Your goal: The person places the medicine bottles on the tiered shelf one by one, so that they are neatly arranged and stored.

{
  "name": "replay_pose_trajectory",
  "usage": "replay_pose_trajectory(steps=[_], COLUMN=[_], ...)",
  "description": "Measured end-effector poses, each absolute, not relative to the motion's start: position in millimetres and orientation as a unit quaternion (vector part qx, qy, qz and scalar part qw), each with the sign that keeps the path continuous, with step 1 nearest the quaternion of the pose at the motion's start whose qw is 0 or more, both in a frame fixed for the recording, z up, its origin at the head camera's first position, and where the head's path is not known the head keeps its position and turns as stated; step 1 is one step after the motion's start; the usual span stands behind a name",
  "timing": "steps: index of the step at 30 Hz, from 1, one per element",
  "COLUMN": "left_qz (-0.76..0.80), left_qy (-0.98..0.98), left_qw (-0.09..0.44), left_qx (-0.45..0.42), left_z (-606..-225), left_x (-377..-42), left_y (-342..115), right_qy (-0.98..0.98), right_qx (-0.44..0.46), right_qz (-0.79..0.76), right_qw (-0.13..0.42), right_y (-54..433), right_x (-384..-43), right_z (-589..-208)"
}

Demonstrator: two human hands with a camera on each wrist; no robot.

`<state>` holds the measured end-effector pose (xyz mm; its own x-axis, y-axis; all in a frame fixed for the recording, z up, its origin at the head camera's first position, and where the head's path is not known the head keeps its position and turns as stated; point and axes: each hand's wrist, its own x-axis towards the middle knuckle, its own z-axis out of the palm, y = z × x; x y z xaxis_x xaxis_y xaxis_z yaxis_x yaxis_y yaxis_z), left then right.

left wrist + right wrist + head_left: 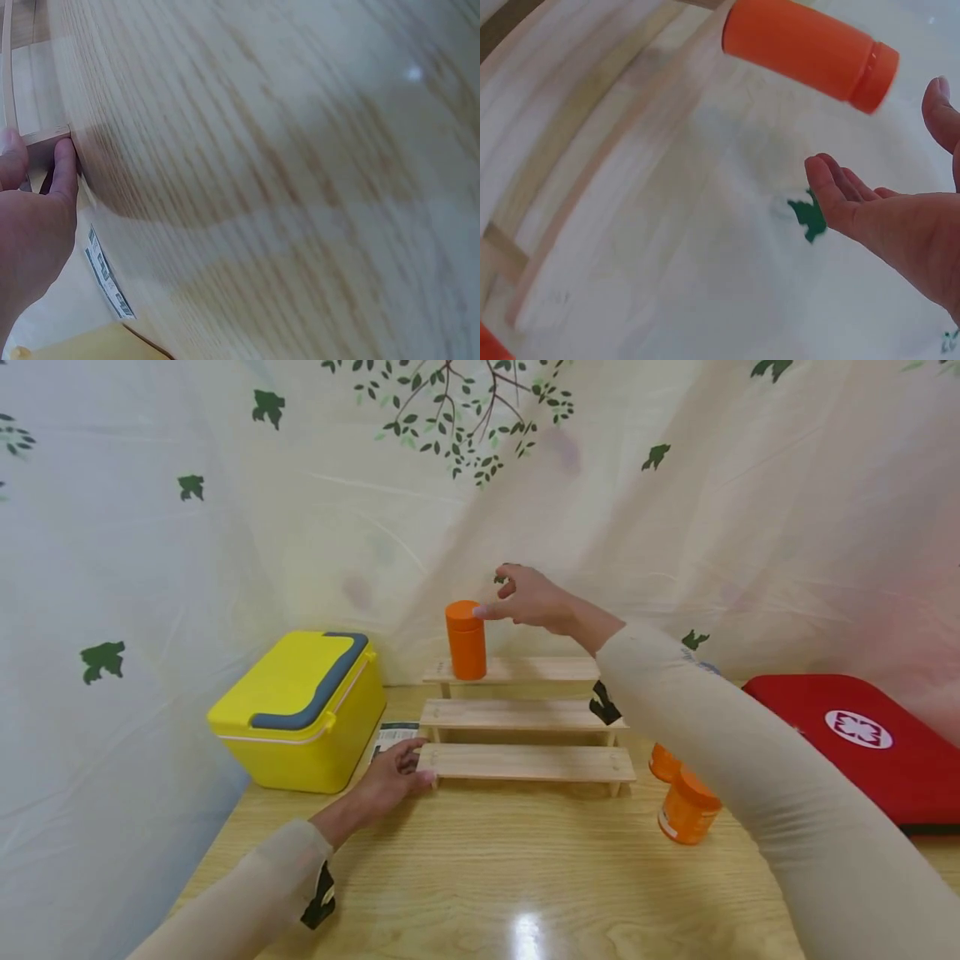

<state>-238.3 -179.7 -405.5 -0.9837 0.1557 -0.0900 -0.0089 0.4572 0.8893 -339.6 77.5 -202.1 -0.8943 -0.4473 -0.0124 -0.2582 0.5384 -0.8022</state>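
A tall orange canister [468, 647] with a lid stands upright at the left end of the top step of a three-step wooden shelf rack [525, 763]. Just right of its lid is my right hand [536, 600]. In the right wrist view that hand's fingers [840, 199] and thumb are spread, with a gap between them and the canister [802, 49]. My left hand [390, 781] holds the left end of the lowest step. In the left wrist view, thumb and fingers [64, 169] grip the end of the rack [46, 136].
Left of the rack sits a yellow box [300, 710] with a blue-grey handle, a printed card [393, 735] beside it. Two orange jars [688, 810] stand to the right, partly behind my right sleeve. Further right lies a red case [900, 760]. A leaf-patterned curtain [360, 527] hangs behind.
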Motion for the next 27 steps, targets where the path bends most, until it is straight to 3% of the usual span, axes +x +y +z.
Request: replay_pose_trajectory(steps=[11,27], left_qz=[0.531,0.515], left_qy=[0.843,0.852], left_qw=[0.080,0.093], left_qx=[0.039,0.028], left_z=[-404.7,-403.8], left_x=[-236.1,-239.2], left_y=[-178.3,-177.8], right_qy=[0.900,0.924], right_qx=[-0.226,-0.183], right_qz=[-0.370,-0.335], right_qw=[0.042,0.002], right_y=[155.5,256.5], right_x=[-291.2,-203.2], right_z=[-183.6,-215.3])
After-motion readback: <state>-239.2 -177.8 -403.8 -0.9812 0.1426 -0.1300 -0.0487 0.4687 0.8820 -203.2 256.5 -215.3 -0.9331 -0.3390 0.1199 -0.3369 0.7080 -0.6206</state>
